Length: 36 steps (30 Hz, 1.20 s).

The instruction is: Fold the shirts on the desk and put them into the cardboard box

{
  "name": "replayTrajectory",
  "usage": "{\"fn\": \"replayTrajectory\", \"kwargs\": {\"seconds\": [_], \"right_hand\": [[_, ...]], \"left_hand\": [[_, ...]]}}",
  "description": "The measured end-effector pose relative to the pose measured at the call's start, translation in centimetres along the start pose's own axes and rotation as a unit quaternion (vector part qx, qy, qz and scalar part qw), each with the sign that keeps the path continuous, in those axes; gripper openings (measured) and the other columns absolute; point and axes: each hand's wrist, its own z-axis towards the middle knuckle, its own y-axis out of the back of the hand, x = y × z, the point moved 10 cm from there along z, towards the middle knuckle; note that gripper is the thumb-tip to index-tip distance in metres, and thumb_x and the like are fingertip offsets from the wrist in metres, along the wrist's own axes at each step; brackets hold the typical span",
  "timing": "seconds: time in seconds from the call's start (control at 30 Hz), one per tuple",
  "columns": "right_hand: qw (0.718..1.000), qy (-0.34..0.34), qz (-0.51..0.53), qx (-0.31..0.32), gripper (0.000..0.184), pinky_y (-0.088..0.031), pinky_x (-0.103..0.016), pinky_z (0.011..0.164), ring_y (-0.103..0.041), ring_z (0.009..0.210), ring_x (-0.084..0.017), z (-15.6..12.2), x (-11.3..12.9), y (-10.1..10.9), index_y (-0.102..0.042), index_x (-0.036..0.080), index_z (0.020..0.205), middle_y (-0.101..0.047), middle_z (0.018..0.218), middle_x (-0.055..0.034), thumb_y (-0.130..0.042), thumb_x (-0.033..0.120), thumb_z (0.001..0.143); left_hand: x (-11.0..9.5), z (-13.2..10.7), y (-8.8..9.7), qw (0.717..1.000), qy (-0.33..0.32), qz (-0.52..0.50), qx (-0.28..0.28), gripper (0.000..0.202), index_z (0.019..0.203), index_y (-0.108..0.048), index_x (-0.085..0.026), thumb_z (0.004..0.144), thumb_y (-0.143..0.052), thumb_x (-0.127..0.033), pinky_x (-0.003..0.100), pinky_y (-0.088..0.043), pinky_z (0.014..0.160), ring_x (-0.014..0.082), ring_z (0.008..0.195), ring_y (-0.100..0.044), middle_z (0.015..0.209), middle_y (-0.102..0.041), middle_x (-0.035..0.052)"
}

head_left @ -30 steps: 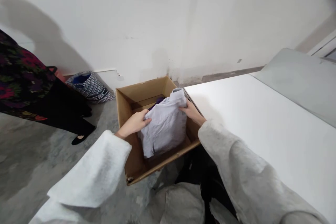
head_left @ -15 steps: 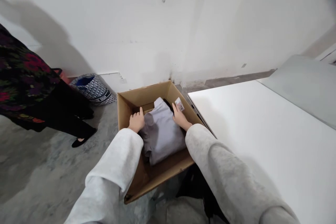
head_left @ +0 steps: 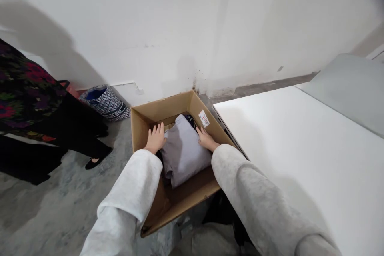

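A folded grey garment (head_left: 187, 150) lies inside an open cardboard box (head_left: 177, 218); its exact kind is not clear. My left hand (head_left: 155, 138) rests at the garment's left edge, fingers spread and pointing toward the far wall of the box. On the opposite edge, my right hand (head_left: 205, 139) touches the cloth with its fingers extended. Dark cloth shows beneath and behind the grey garment, mostly hidden. A white label (head_left: 204, 118) with red marks is stuck on the box's inner right wall.
Right of the box stands a white table (head_left: 300, 148), its edge close to my right forearm. A person in a floral top (head_left: 30, 88) stands at the left. Behind them a patterned bag (head_left: 105, 102) sits on the concrete floor (head_left: 81, 208) near the wall.
The garment's far edge, raised to a peak before, now lies flatter. My left fingers have spread out, and my right hand has shifted slightly down, uncovering the label.
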Motion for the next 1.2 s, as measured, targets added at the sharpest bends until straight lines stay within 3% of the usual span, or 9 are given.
{"fn": "replayTrajectory", "kwargs": {"seconds": [0.23, 0.4, 0.53, 0.77, 0.87, 0.97, 1.07, 1.13, 1.2], "right_hand": [[1.000, -0.006, -0.005, -0.004, 0.065, -0.029, -0.040, 0.108, -0.025, 0.138, -0.029, -0.6, -0.2, 0.0, -0.024, 0.011, 0.147, -0.021, 0.151, -0.0201, -0.049, 0.015, 0.087], [1.000, -0.001, -0.018, 0.017, 0.035, -0.047, -0.045, 0.090, -0.056, 0.107, -0.022, -1.2, -0.1, 0.5, -0.054, 0.017, 0.120, -0.055, 0.123, -0.0088, -0.054, 0.035, 0.091], [0.999, 0.011, -0.031, 0.028, 0.030, -0.050, -0.040, 0.084, -0.059, 0.098, -0.019, -2.5, 0.6, 1.8, -0.057, 0.017, 0.114, -0.058, 0.115, -0.0076, -0.054, 0.035, 0.091], [0.995, 0.082, -0.047, 0.035, 0.017, -0.050, -0.031, 0.079, -0.065, 0.090, -0.020, -8.2, 2.3, 3.6, -0.069, 0.019, 0.097, -0.070, 0.095, -0.0064, -0.056, 0.019, 0.085], [0.991, 0.129, -0.042, 0.016, 0.023, -0.048, -0.030, 0.081, -0.064, 0.094, -0.020, -11.9, 2.2, 4.9, -0.069, 0.022, 0.102, -0.070, 0.100, -0.0053, -0.054, 0.018, 0.084], [0.988, 0.150, -0.030, -0.039, 0.029, -0.043, -0.031, 0.092, -0.059, 0.107, -0.018, -16.0, 0.1, 7.8, -0.064, 0.021, 0.112, -0.067, 0.112, -0.0069, -0.049, 0.017, 0.088], [0.977, 0.150, -0.008, -0.154, 0.032, -0.041, -0.035, 0.097, -0.055, 0.111, -0.019, -21.1, -4.0, 11.8, -0.062, 0.019, 0.113, -0.064, 0.116, -0.0100, -0.043, 0.014, 0.088], [0.966, 0.130, 0.005, -0.224, 0.031, -0.043, -0.037, 0.093, -0.057, 0.106, -0.020, -25.0, -7.6, 13.4, -0.064, 0.018, 0.108, -0.066, 0.111, -0.0108, -0.041, 0.012, 0.087], [0.962, 0.096, 0.013, -0.257, 0.031, -0.046, -0.037, 0.090, -0.059, 0.102, -0.020, -28.8, -11.3, 13.5, -0.065, 0.018, 0.104, -0.067, 0.107, -0.0110, -0.041, 0.011, 0.086]], "left_hand": [[-0.2, -0.1, 0.0, 1.000, -0.004, 0.009, 0.011, 0.066, 0.145, -0.019, -0.003, 0.087, -0.040, -0.023, 0.051, -0.023, 0.109, 0.0347, 0.138, -0.024, 0.150, -0.027, 0.0213], [-0.1, 0.3, -1.4, 0.997, -0.032, 0.008, 0.075, 0.038, 0.118, -0.057, -0.012, 0.089, -0.036, -0.025, 0.040, -0.045, 0.090, 0.0285, 0.109, -0.059, 0.115, -0.064, 0.0194], [-0.6, 0.3, -3.3, 0.989, -0.066, 0.017, 0.129, 0.030, 0.096, -0.066, -0.017, 0.087, -0.038, -0.024, 0.034, -0.048, 0.079, 0.0256, 0.097, -0.065, 0.103, -0.069, 0.0150], [-2.8, -0.3, -3.9, 0.978, -0.144, 0.011, 0.152, 0.019, 0.081, -0.065, -0.021, 0.082, -0.046, -0.023, 0.029, -0.046, 0.074, 0.0222, 0.090, -0.066, 0.090, -0.070, 0.0084], [-3.3, -0.5, -3.5, 0.974, -0.166, 0.004, 0.156, 0.019, 0.077, -0.062, -0.021, 0.082, -0.043, -0.023, 0.028, -0.045, 0.073, 0.0210, 0.087, -0.066, 0.086, -0.070, 0.0063], [-3.8, -0.8, -3.6, 0.969, -0.182, 0.010, 0.169, 0.022, 0.075, -0.058, -0.020, 0.083, -0.038, -0.021, 0.026, -0.045, 0.071, 0.0189, 0.081, -0.066, 0.081, -0.069, 0.0052], [-5.3, -1.1, -3.5, 0.964, -0.202, 0.001, 0.171, 0.024, 0.074, -0.055, -0.022, 0.084, -0.034, -0.025, 0.025, -0.045, 0.071, 0.0174, 0.078, -0.066, 0.077, -0.068, 0.0031], [-7.7, -1.6, -3.2, 0.959, -0.225, -0.029, 0.170, 0.022, 0.070, -0.052, -0.023, 0.081, -0.035, -0.031, 0.026, -0.046, 0.072, 0.0186, 0.077, -0.066, 0.073, -0.066, 0.0020], [-11.5, -2.3, -2.4, 0.945, -0.269, -0.062, 0.174, 0.022, 0.066, -0.050, -0.025, 0.076, -0.037, -0.039, 0.029, -0.047, 0.073, 0.0207, 0.075, -0.065, 0.069, -0.065, 0.0011]]}}
